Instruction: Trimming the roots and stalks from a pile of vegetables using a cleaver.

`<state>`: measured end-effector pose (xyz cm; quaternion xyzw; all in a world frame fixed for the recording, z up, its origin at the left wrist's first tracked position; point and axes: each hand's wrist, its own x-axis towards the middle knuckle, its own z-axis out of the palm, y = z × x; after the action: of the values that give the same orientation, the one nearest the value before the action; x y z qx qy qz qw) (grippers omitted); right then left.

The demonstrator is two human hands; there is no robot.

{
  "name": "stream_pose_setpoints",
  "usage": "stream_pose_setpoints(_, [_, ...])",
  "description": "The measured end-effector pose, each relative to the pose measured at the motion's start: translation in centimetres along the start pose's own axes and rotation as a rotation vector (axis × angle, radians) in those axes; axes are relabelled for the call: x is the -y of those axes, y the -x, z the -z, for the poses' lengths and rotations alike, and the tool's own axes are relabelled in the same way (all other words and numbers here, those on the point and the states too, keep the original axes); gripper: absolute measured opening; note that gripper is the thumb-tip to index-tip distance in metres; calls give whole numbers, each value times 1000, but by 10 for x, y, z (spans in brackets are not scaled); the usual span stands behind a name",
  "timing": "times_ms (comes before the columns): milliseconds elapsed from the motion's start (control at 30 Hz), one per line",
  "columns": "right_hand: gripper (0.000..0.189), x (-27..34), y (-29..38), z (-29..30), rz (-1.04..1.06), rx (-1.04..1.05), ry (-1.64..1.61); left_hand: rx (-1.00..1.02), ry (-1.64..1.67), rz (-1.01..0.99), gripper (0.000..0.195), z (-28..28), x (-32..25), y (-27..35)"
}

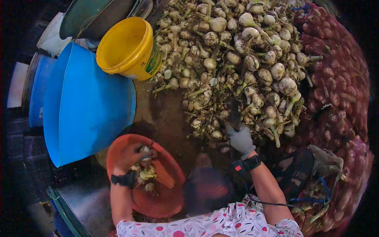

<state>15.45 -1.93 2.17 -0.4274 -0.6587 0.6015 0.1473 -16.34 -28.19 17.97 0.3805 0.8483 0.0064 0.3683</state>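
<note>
My left hand [130, 152], blurred and with a black band at its wrist, reaches into an orange-red plastic basin [174, 174]. Pale garlic-like bulbs [149, 186] lie in the basin below and beside its fingers; blur hides whether it grips one. My right hand [241, 140] wears a grey glove and a black wrist device [251, 162]. It is at the near edge of a large heap of soil-stained garlic-like bulbs [234, 57] with stems and roots. A dark, narrow shape [235, 114] extends beyond its fingers; I cannot tell whether it is a held tool.
A yellow bucket [124, 44] leans against the heap's left side. Beside it lies a large blue tub [91, 103] on its side, with a dark green container [88, 17] behind. Filled red mesh sacks [334, 83] line the right. A black shoe [293, 174] is near my right forearm.
</note>
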Motion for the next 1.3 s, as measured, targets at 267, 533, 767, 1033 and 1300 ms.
stream_pose_setpoints(267, [38,-26,6,12,-294,-292,-76,-367,396,-637,52,-21,-103,-152])
stream_pose_setpoints(533, [34,-62,20,48,-300,-314,108,-475,-391,-818,51,-90,-301,-315])
stream_pose_setpoints(767, [17,-92,20,57,-202,-210,100,-332,632,-677,38,-92,-222,-272])
stream_pose_setpoints(1033, [14,-102,18,51,-310,-303,-188,-783,1398,-666,60,153,-91,-197])
stream_pose_setpoints(1300, [19,-106,21,57,-196,-300,47,-839,489,-557,70,29,-174,-315])
